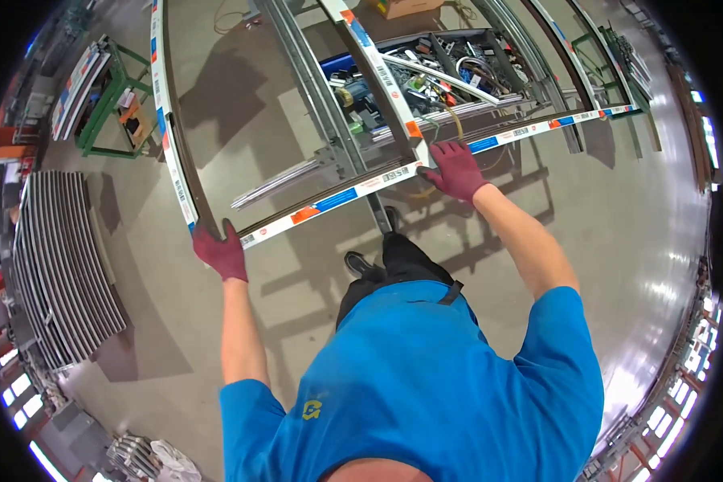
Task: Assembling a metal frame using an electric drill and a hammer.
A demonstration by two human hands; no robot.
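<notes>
A large frame (335,199) of straight profile bars lies across in front of me, its face covered with white, blue and orange film. My left hand (221,252), in a maroon glove, grips its near left corner, with the thumb on the inner side of the corner. At the joint where a middle bar (383,74) meets the near bar, my right hand (459,172) has its gloved fingers over the bar and the thumb on the near side. The undersides of both grips are hidden.
Beneath the frame stand metal rails (312,80) and a blue bin (336,63) full of loose hardware. A green stand (104,120) holding profiles is at far left. Curved-looking stacked bars (60,265) lie at left, and a cardboard box (406,7) sits at the back.
</notes>
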